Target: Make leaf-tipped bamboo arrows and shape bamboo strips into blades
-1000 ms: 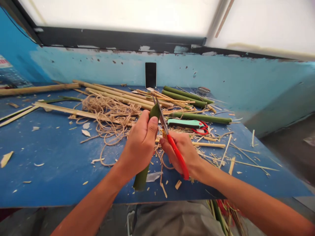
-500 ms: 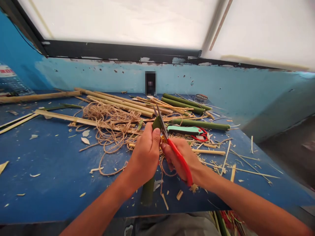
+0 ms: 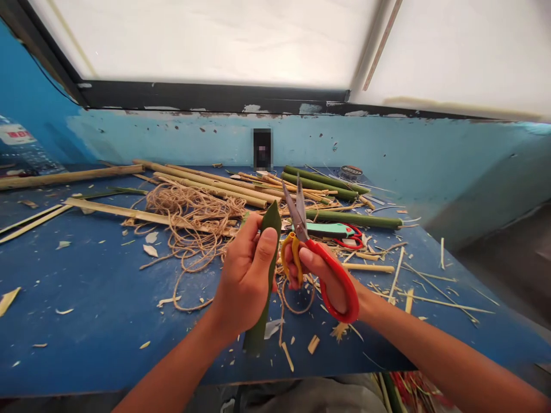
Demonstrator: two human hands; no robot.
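Note:
My left hand (image 3: 247, 269) is closed on a long strip of green leaf (image 3: 258, 332), thumb pressed along its face. The leaf's pointed tip rises above my fingers, and its lower end hangs down over the blue table. In my right hand (image 3: 321, 267) is a pair of scissors (image 3: 301, 221) with one red handle and one yellow handle. The blades point up and stand apart, just right of the leaf tip, with nothing between them. Behind my hands lies a tangle of brown twine (image 3: 189, 209).
Tan bamboo sticks (image 3: 215, 186) and green bamboo pieces (image 3: 353, 218) lie across the back. A mint-green handled tool (image 3: 325, 229) lies beside red-handled scissors (image 3: 355, 238). Shavings litter the blue table (image 3: 107, 321). A plastic bottle (image 3: 26, 149) stands back left; a dark device (image 3: 262, 149) leans against the wall.
The scissors have moved right, away from the leaf, and their blades have opened wider. My left hand has turned, so more of the leaf and its pointed tip now shows.

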